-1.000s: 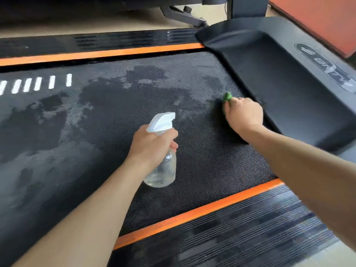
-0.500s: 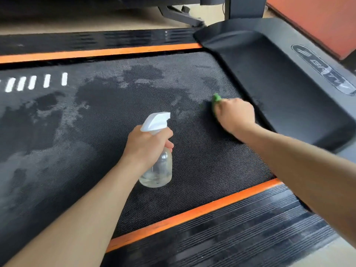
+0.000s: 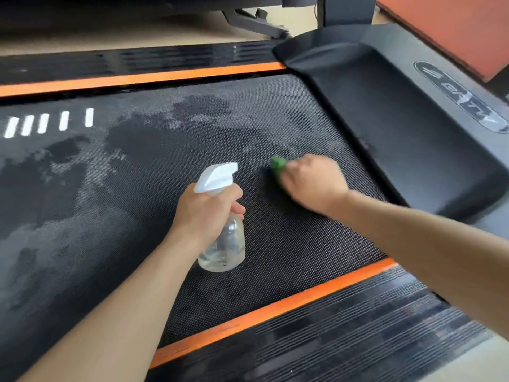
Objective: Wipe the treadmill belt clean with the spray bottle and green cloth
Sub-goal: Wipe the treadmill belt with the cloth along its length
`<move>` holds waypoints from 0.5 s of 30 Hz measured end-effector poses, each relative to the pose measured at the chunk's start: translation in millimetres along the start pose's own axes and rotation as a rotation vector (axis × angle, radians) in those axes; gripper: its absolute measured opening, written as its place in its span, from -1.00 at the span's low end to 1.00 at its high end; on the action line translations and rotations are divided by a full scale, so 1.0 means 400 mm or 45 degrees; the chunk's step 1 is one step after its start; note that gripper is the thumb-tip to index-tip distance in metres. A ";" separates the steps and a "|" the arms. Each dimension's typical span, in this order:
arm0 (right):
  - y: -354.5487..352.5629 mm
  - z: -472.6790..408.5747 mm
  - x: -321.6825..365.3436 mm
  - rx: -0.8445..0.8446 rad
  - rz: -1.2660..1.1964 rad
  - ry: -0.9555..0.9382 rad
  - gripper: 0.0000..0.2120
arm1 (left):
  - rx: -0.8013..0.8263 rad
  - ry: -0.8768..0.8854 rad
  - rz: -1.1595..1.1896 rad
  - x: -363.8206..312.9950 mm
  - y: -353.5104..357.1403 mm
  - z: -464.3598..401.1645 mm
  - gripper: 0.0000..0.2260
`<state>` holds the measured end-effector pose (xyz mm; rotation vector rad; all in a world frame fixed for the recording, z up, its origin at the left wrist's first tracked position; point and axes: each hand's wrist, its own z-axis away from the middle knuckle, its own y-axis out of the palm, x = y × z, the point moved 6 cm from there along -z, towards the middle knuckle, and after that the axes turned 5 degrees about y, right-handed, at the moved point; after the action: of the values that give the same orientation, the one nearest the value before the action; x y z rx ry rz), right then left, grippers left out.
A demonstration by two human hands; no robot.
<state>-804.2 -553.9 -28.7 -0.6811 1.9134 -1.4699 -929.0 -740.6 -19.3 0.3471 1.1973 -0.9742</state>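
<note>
Both hands low: left hand [image 3: 205, 209] grips bottle [image 3: 223, 244], right hand [image 3: 314, 181] blurred.

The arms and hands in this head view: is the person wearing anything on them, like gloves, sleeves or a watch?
Nothing shows on them. The left hand and right hand are bare, with no gloves and no rings that can be made out. Both forearms are bare as far as the picture's edge, with no sleeve, watch or bracelet in sight. The right hand is blurred, so small details there cannot be told.
</note>
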 end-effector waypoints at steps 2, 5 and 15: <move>0.003 -0.055 -0.105 0.038 0.001 0.457 -0.49 | 0.004 0.007 0.008 0.003 -0.001 0.000 -0.84; 0.012 -0.053 -0.059 0.050 -0.068 0.584 -0.56 | -0.005 -0.011 0.025 0.004 -0.001 0.001 -0.86; 0.004 0.088 0.071 0.022 -0.089 -0.262 -0.58 | -0.016 -0.012 0.075 0.008 -0.010 0.001 -0.91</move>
<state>-797.3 -597.0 -41.3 -0.8639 1.7339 -1.3980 -931.9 -744.5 -20.9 0.3655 1.1777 -0.9166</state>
